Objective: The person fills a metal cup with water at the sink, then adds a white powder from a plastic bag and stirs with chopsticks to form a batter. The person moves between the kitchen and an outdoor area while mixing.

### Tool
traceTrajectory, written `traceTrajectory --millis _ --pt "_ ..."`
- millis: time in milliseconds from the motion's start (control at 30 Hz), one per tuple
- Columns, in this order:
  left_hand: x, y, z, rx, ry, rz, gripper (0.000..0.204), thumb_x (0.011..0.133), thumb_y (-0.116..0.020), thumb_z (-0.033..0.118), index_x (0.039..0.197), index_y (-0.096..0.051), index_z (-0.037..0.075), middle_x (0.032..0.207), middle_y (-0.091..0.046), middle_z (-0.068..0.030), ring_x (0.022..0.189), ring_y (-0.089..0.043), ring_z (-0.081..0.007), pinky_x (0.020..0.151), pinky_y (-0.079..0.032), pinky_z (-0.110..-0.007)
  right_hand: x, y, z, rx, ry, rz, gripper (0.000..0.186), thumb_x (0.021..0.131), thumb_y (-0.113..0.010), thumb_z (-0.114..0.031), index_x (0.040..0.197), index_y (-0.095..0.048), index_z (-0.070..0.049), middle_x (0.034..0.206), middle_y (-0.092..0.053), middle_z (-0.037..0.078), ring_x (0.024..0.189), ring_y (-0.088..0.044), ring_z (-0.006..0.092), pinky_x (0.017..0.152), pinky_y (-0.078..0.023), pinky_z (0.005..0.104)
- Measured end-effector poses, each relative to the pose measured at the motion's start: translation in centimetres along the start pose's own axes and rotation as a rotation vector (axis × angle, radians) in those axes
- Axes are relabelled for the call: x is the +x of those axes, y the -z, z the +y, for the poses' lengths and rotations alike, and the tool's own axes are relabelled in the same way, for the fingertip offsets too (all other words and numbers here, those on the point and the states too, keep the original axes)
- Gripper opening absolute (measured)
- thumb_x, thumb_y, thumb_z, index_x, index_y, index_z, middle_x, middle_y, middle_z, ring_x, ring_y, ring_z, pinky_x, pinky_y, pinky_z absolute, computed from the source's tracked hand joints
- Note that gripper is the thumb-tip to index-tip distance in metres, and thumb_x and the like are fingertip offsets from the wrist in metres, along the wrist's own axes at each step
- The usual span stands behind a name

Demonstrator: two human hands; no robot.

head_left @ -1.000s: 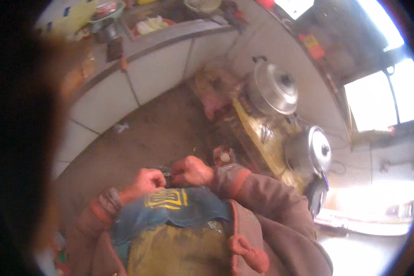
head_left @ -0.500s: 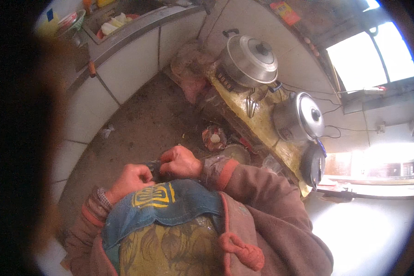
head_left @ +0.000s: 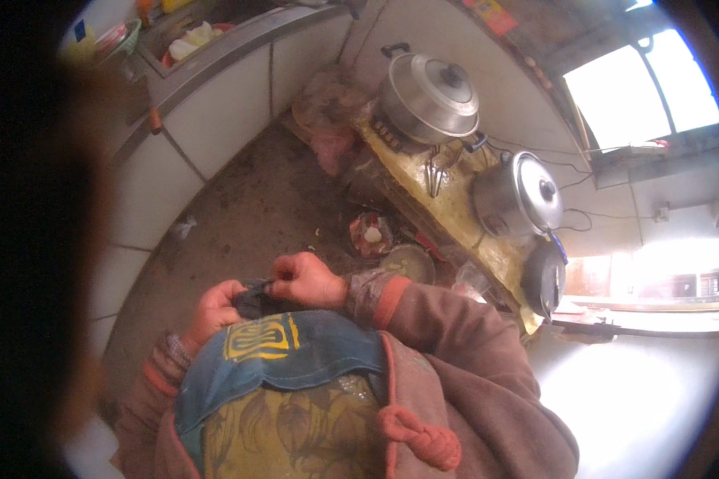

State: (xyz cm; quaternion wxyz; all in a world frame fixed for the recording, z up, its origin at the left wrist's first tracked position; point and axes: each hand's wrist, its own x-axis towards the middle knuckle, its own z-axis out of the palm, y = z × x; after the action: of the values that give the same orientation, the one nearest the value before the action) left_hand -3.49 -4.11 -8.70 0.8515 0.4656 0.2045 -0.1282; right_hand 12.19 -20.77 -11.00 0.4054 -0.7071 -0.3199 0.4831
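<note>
Just above the blue apron (head_left: 335, 345) on my front, both hands meet in front of my waist. My left hand (head_left: 214, 313) is closed on one side of a small dark, soft, cloth-like piece (head_left: 253, 302). My right hand (head_left: 311, 281) pinches the other side of it with bent fingers. What exactly the dark piece is, I cannot make out; the fingers cover part of it.
Right of my hands a low yellow-topped table (head_left: 447, 209) carries a lidded steamer pot (head_left: 433, 97), a second lidded pot (head_left: 519, 195) and a black round pan (head_left: 543, 279). Beside it on the floor stand a red-and-white container (head_left: 371, 235) and a round basin (head_left: 407, 265). A tiled counter (head_left: 232, 120) runs along the far left.
The dark piece shows more between my hands now. My right hand has shifted slightly left with its fingers curled tighter, and my left hand has moved slightly left. The view has tilted a little.
</note>
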Motion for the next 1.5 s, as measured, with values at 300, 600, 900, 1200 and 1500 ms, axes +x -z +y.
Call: traceTrajectory --millis 300,600,900,1200,1500 --pt "-1.1 -1.3 1.4 0.014 0.124 0.310 0.040 0.100 -0.043 0.040 0.077 -0.053 0.009 0.080 -0.059 -0.0045 0.063 -0.048 -0.0089 0.056 -0.042 -0.023 -0.5 -0.5 1.1 0.536 -0.217 0.253 0.034 0.089 -0.056 -0.029 0.076 -0.061 0.002 0.061 -0.056 0.007 0.052 -0.053 0.0160 0.046 -0.040 0.0315" --pt "-0.7 -1.8 1.9 0.354 0.134 0.054 0.043 0.102 -0.041 0.038 0.091 -0.063 0.003 0.085 -0.063 -0.0035 0.078 -0.058 -0.0106 0.072 -0.048 -0.028 -1.1 1.5 -1.6 0.323 -0.171 0.292 0.035 0.092 -0.061 -0.032 0.076 -0.059 -0.001 0.058 -0.051 -0.001 0.053 -0.045 0.0064 0.043 -0.034 0.0264" --pt "0.8 -1.4 1.4 0.372 0.228 0.070 0.011 0.086 -0.064 0.014 0.087 -0.064 0.003 0.082 -0.063 -0.0010 0.079 -0.058 -0.0092 0.072 -0.048 -0.027 -3.5 3.3 -1.1 -0.225 0.026 -0.267 0.030 0.087 -0.068 -0.024 0.100 -0.061 0.002 0.088 -0.067 0.007 0.084 -0.059 0.0130 0.071 -0.049 0.0341" --pt "1.5 -2.1 1.4 0.543 0.069 0.025 0.017 0.087 -0.068 0.019 0.088 -0.065 0.003 0.080 -0.064 -0.0019 0.077 -0.058 -0.0083 0.070 -0.049 -0.028 -3.2 4.2 -1.4 0.070 0.016 -0.383 0.050 0.079 -0.071 -0.029 0.117 -0.055 0.001 0.093 -0.068 0.016 0.088 -0.066 0.0222 0.074 -0.051 0.0378" --pt "0.7 -1.4 2.2 0.013 0.314 0.022 0.032 0.081 -0.063 0.010 0.110 -0.058 -0.001 0.101 -0.060 -0.0082 0.091 -0.057 -0.0155 0.082 -0.047 -0.028 -3.5 6.2 -1.4 -0.093 -0.003 -0.447 0.048 0.077 -0.071 -0.031 0.111 -0.060 0.002 0.096 -0.068 0.021 0.092 -0.066 0.0277 0.076 -0.050 0.0389"
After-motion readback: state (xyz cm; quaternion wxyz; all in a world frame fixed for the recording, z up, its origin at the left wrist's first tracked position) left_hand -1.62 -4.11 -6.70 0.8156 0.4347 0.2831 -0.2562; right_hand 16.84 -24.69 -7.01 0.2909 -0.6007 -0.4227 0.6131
